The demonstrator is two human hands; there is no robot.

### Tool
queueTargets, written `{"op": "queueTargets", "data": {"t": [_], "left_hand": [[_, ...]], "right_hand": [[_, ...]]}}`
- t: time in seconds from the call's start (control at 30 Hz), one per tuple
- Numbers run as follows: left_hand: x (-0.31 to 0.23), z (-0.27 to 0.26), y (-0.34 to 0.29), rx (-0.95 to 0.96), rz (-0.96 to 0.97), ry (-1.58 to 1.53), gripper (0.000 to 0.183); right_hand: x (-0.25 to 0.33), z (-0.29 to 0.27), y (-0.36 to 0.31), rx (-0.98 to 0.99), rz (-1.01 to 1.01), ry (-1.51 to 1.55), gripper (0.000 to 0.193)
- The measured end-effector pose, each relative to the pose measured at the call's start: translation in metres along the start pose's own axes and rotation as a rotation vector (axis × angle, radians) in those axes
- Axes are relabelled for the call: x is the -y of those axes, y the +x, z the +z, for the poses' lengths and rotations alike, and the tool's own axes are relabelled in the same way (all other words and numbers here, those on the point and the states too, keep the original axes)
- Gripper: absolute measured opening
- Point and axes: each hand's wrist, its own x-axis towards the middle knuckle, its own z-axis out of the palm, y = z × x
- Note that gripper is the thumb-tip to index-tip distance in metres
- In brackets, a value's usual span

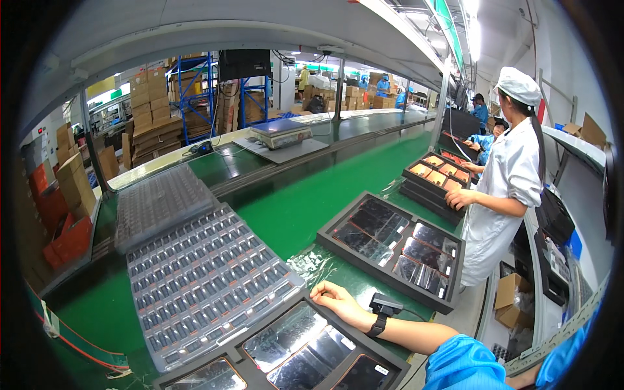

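My right hand (336, 300) reaches in from the lower right in a blue sleeve, with a black wrist strap and a small device on it. Its bent fingers rest over the far right corner of a black tray (311, 300) that holds glossy dark panels in several pockets. A second black tray (325, 233) with the same kind of panels lies just beyond the hand on the green belt (305, 195). My left hand is out of view.
A clear plastic tray of several small dark parts (208, 279) lies to the left, with a grey tray stack (159, 201) behind it. A scale (281, 133) stands farther back. A co-worker in white coat and cap (513, 169) touches stacked black trays (409, 185). Cardboard boxes (75, 185) line the left.
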Motion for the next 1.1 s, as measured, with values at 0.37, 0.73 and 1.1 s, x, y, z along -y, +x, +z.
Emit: {"op": "queueTargets", "data": {"t": [0.37,0.73,1.1], "left_hand": [[0.007,0.001,-0.001,-0.028,0.032,-0.037,0.025],[0.004,-0.02,0.01,0.274,-0.005,0.108,0.03],[-0.027,-0.007,0.027,0.24,-0.185,-0.084,0.05]], "right_hand": [[0.0,0.001,0.0,-0.002,-0.008,0.018,0.012],[-0.005,0.0,0.002,-0.016,-0.024,0.006,0.012],[-0.003,-0.002,0.002,-0.017,-0.023,-0.006,0.013]]}}
